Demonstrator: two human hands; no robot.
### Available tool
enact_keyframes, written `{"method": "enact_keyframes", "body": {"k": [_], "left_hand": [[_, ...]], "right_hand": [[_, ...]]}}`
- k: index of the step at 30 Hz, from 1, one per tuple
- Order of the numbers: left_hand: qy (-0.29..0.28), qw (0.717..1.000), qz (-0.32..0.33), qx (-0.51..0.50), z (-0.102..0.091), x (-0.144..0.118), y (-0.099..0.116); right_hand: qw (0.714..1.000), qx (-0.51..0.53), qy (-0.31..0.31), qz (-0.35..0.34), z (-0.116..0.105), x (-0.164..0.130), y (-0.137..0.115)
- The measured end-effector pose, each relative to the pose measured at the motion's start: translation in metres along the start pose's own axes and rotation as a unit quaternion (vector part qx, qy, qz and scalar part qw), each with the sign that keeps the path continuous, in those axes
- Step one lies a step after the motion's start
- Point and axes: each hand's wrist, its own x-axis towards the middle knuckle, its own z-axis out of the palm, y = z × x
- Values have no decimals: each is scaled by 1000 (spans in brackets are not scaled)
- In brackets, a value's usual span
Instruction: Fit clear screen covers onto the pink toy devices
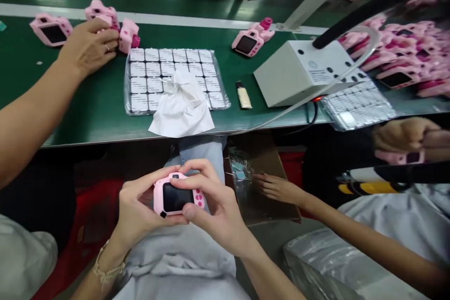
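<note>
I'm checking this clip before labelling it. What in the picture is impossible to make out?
- Head view: the pink toy camera has its sides covered by the left hand and right hand.
- The sheet of small white squares is partly under a white cloth; any print is too small.
- The pink cameras at right are blurred.

ahead: tray (135,103), cloth (183,112) | right: grey box (295,75) | left belt seemingly free

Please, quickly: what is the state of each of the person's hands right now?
Left hand: closed on the pink toy camera, gripping its left side.
Right hand: closed on the same camera, fingers over its top and right side.
</note>
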Motion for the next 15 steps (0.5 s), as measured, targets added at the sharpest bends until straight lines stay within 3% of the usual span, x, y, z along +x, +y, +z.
{"method": "enact_keyframes", "body": {"k": [2,4,6,7,9,11,15], "left_hand": [[13,1000,-20,-18,-5,-2,2],[32,999,-36,-22,-7,-3,4],[55,997,-49,-21,-9,-3,6],[67,996,-49,-24,-10,-2,7],[84,996,-31,-28,-13,2,11],[94,995,1,-15,-17,8,16],[119,992,40,20,-21,19,21]], "right_hand": [[997,-57,-38,-38,-11,18,-11],[978,-176,28,-109,-24,46,-16],[929,-311,106,-171,-35,84,-14],[904,-370,107,-184,-39,105,-9],[875,-451,42,-174,-44,142,4],[869,-468,14,-159,-46,168,17],[886,-412,114,-181,-51,174,35]]}}
